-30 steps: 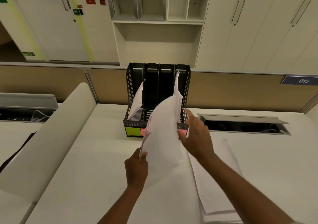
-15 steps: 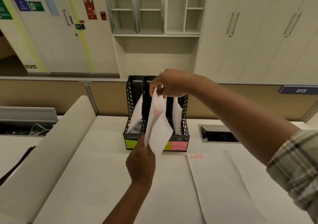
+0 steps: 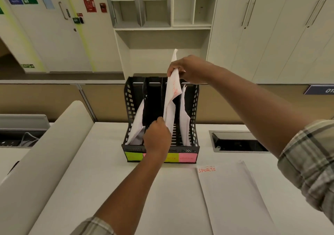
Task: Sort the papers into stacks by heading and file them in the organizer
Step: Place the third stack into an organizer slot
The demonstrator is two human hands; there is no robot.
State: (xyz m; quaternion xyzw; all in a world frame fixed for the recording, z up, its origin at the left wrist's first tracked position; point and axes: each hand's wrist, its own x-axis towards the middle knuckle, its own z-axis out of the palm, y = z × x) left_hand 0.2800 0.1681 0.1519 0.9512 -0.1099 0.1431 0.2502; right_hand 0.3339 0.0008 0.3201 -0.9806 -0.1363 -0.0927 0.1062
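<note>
Two hands are engaged on one sheaf of white papers with red handwriting point(image 3: 171, 97), held upright over the black perforated plastic desk organizer point(image 3: 194, 108). The right hand point(image 3: 188, 70) pinches the sheaf's top edge, fingers curled round it; the left hand point(image 3: 157, 137) grips the lower edge, just in front of the organizer's third slot from the left. The lower end of the sheaf appears to sit at the mouth of that slot, not yet seated.

Assessment of the step: the sheaf is buckled in the middle, so it should be drawn taut between the two hands before lowering — a slack sheet is likely to catch on a divider. The left hand would best steer the bottom edge between the dividers while the right lowers from above. The far-left and far-right slots already hold leaning white sheets point(image 3: 137, 124); care is needed not to stray into the right-hand one, which stands just beside. The coloured sticky labels point(image 3: 188, 157) along the organizer's front presumably carry the headings, but their writing is too small to read.

Surface and room: the organizer stands on a white desk point(image 3: 90, 180). A flat white stack headed "SPORTS" in red point(image 3: 233, 195) lies near the front right, not yet filed. A recessed cable hatch point(image 3: 238, 142) is set into the desk to the right — a low padded partition point(image 3: 45, 153) runs along the left. Behind are pale cabinets and open shelving point(image 3: 157, 5).
</note>
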